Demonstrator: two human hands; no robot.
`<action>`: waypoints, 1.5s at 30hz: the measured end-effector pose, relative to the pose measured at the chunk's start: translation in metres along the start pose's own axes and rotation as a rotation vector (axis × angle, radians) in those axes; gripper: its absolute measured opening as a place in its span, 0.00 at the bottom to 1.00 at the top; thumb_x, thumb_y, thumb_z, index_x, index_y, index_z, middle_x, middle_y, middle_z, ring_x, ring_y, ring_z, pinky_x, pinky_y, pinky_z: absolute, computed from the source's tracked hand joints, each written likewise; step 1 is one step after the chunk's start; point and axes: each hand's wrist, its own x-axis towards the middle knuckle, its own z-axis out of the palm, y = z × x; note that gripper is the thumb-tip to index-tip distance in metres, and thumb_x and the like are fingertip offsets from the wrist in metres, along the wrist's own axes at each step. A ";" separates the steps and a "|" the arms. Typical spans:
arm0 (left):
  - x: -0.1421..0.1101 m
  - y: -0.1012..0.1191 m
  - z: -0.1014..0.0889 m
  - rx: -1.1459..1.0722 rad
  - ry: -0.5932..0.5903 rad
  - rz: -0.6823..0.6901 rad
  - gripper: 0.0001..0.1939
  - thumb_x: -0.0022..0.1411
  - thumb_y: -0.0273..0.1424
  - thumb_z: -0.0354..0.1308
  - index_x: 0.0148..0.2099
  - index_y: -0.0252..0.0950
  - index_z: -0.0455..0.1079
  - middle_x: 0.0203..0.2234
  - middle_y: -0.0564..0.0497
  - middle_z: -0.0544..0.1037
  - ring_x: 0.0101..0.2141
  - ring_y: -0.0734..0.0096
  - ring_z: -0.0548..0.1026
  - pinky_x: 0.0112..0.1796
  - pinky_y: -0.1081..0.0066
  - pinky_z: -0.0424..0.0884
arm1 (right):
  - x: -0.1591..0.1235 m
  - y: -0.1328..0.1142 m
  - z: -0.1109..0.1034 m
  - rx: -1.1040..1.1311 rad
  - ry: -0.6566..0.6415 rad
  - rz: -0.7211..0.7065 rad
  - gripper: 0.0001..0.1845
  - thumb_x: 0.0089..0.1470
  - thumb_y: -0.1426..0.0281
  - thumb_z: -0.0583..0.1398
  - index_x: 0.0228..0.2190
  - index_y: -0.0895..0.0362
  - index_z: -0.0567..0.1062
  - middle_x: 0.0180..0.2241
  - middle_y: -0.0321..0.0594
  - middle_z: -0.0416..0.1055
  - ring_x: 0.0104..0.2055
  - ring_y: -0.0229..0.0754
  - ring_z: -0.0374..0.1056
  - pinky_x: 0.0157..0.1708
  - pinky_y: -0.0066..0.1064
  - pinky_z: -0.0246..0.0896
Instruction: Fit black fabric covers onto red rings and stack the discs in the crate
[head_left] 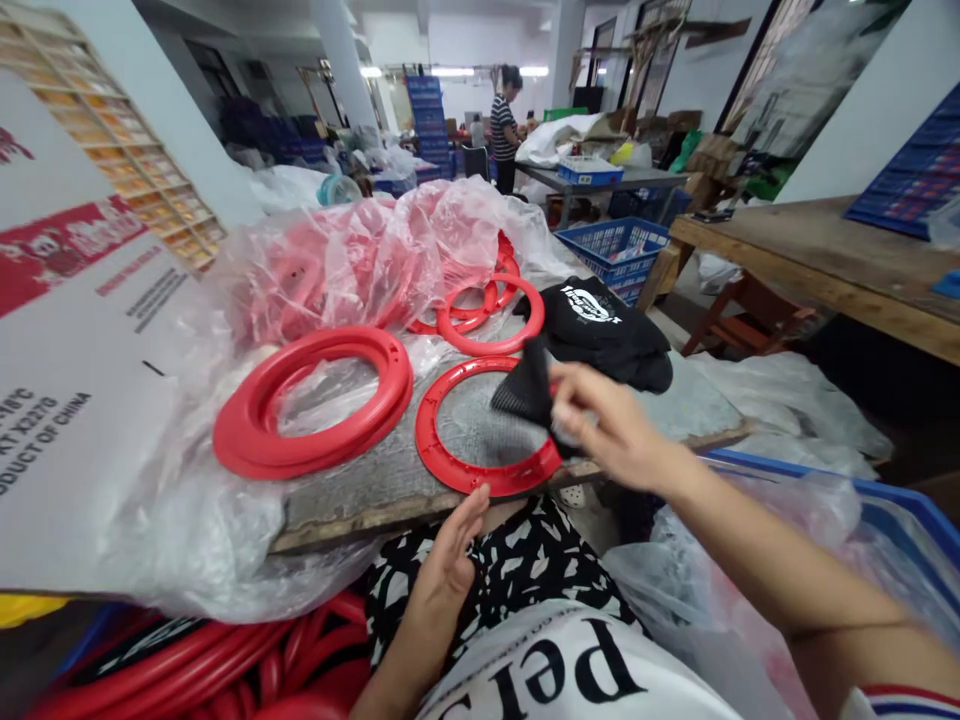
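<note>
A flat red plastic ring [457, 465] lies at the near edge of the grey worktop [375, 490]. My right hand [607, 425] hovers over its right side, fingers pinched on a black mesh piece [525, 390] that is blurred by motion. My left hand [450, 560] is open, fingers stretched up, with the fingertips touching the near rim of that ring. A thicker red ring [311, 405] rests to the left on clear plastic. More red rings [487, 315] lie behind.
A clear plastic bag [352, 260] full of red parts is piled at the back. A black cloth [607, 330] lies right of the rings. A printed cardboard box [75, 330] stands left. Red rings [210, 670] fill a bin below. A blue crate [900, 510] sits right. A person stands far back.
</note>
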 end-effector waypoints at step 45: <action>0.144 0.073 -0.042 1.236 0.209 -0.075 0.12 0.60 0.32 0.61 0.47 0.38 0.74 0.44 0.45 0.78 0.46 0.55 0.76 0.47 0.63 0.70 | 0.071 0.120 0.102 -0.136 -0.388 0.479 0.05 0.56 0.77 0.61 0.32 0.56 0.73 0.32 0.37 0.74 0.34 0.39 0.66 0.34 0.29 0.53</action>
